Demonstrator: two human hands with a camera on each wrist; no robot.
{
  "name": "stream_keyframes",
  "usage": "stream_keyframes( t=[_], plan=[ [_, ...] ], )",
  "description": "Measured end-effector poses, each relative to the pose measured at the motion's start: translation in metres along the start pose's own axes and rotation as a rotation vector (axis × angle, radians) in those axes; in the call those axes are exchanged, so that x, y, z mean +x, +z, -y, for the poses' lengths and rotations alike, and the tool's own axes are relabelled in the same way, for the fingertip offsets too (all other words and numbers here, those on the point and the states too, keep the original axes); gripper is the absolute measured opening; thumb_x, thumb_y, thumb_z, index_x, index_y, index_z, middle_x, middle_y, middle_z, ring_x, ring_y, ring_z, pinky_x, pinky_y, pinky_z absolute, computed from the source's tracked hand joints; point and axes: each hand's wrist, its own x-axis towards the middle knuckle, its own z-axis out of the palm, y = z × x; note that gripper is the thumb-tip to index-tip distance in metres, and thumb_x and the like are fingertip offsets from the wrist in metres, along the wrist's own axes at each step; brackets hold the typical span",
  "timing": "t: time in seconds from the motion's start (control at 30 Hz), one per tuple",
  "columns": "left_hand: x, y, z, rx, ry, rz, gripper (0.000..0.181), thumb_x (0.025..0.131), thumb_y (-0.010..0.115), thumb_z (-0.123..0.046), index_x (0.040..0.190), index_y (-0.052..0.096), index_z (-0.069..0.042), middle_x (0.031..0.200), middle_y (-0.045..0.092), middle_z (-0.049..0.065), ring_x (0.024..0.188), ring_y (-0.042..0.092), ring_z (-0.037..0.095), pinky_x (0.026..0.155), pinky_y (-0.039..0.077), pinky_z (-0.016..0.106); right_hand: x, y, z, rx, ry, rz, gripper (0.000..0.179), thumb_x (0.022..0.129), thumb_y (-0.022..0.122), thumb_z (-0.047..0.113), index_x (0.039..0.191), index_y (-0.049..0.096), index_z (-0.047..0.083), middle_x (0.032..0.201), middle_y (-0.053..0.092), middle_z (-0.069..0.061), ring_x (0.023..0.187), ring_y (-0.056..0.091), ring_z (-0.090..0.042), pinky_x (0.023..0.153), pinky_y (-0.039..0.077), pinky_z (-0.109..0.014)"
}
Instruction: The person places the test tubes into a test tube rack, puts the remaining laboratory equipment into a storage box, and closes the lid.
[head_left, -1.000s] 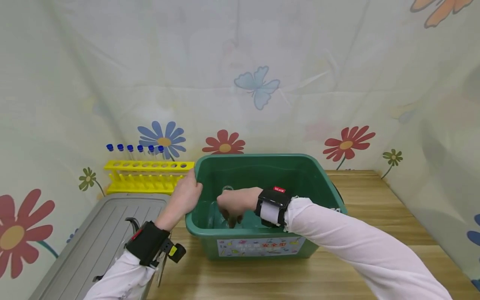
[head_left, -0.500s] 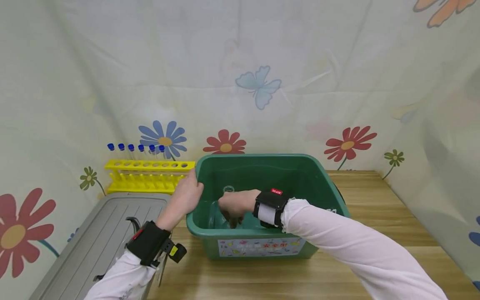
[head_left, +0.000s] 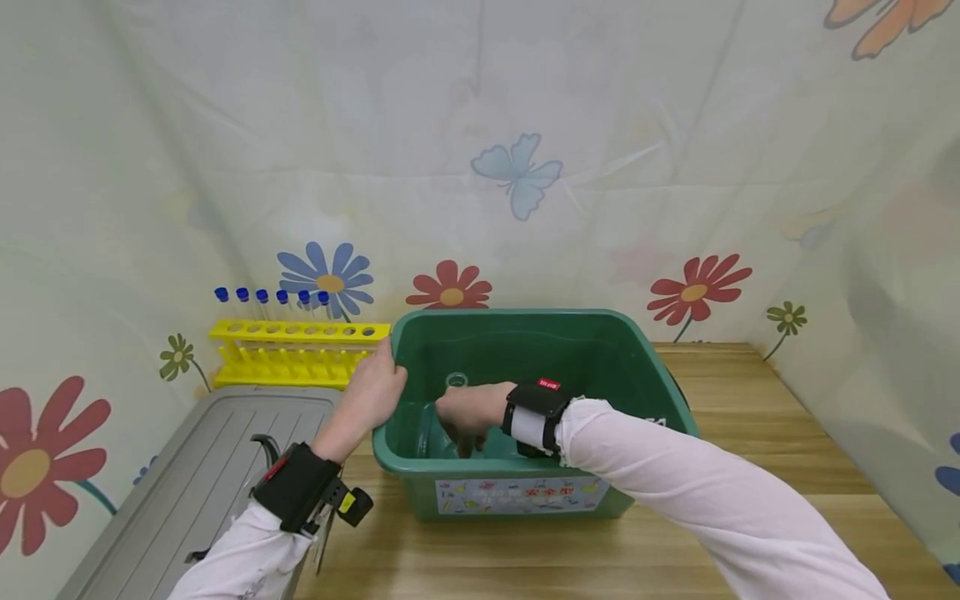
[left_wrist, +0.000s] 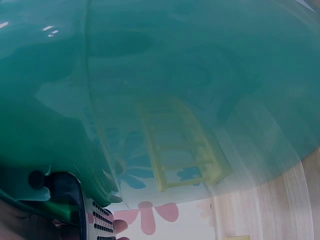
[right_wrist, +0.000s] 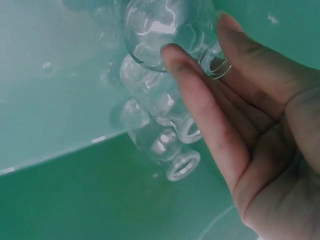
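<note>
My left hand (head_left: 371, 392) grips the left rim of a green plastic bin (head_left: 517, 315), its fingers curled over the edge. My right hand (head_left: 468, 410) reaches down inside the bin at the left. In the right wrist view, the thumb and fingers of that hand (right_wrist: 260, 100) hold a clear round-bodied glass flask (right_wrist: 155, 25) near its neck. Just below it lie two more clear glass bottles (right_wrist: 162, 100) with rimmed mouths, side by side. One glass mouth (head_left: 456, 380) shows beyond the right hand in the head view.
A yellow test tube rack (head_left: 300, 332) with several blue-capped tubes stands behind at the left. A grey ribbed plastic lid or case (head_left: 217, 467) with black latches lies under the left forearm. The bin stands on a wood-grain table (head_left: 750, 467) before a flower-printed curtain.
My right wrist has shifted slightly left inside the bin. The left hand stays on the rim.
</note>
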Motion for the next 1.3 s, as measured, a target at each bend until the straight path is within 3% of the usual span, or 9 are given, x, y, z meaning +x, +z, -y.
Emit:
stream_keyframes(
  t=[0.23, 0.83, 1.13, 1.3],
  plan=[
    [-0.001, 0.0, 0.0, -0.012, 0.003, 0.002, 0.042, 0.092, 0.038, -0.004, 0.132, 0.028, 0.006, 0.114, 0.049, 0.023, 0.09, 0.057, 0.031, 0.07, 0.051, 0.041, 0.003, 0.004, -0.003, 0.076, 0.029, 0.008, 0.006, 0.076, 0.07, 0.007, 0.074, 0.065, 0.009, 0.066, 0.059, 0.003, 0.056, 0.062, -0.014, 0.052, 0.05, -0.022],
    [-0.002, 0.001, 0.001, -0.032, 0.006, 0.007, 0.042, 0.093, 0.039, -0.005, 0.133, 0.028, 0.004, 0.112, 0.05, 0.022, 0.087, 0.059, 0.03, 0.067, 0.052, 0.04, 0.003, 0.004, -0.008, 0.057, 0.024, -0.016, 0.004, 0.08, 0.069, 0.013, 0.077, 0.066, 0.011, 0.067, 0.061, 0.002, 0.061, 0.063, -0.017, 0.052, 0.049, -0.023],
    [-0.002, 0.002, 0.002, -0.048, -0.002, 0.01, 0.042, 0.093, 0.037, -0.005, 0.133, 0.027, 0.005, 0.113, 0.05, 0.023, 0.086, 0.06, 0.031, 0.065, 0.052, 0.039, -0.011, -0.02, -0.009, -0.025, 0.078, -0.098, 0.017, 0.085, 0.064, 0.02, 0.078, 0.069, 0.006, 0.065, 0.062, -0.006, 0.058, 0.06, -0.019, 0.055, 0.046, -0.023],
    [-0.001, 0.001, 0.001, -0.057, 0.001, 0.012, 0.043, 0.093, 0.037, -0.004, 0.134, 0.026, 0.004, 0.113, 0.05, 0.023, 0.085, 0.06, 0.03, 0.064, 0.052, 0.038, -0.034, -0.039, -0.014, 0.014, 0.015, -0.199, 0.011, 0.085, 0.063, 0.016, 0.082, 0.068, 0.007, 0.07, 0.062, -0.006, 0.058, 0.059, -0.017, 0.058, 0.046, -0.023]
  ],
)
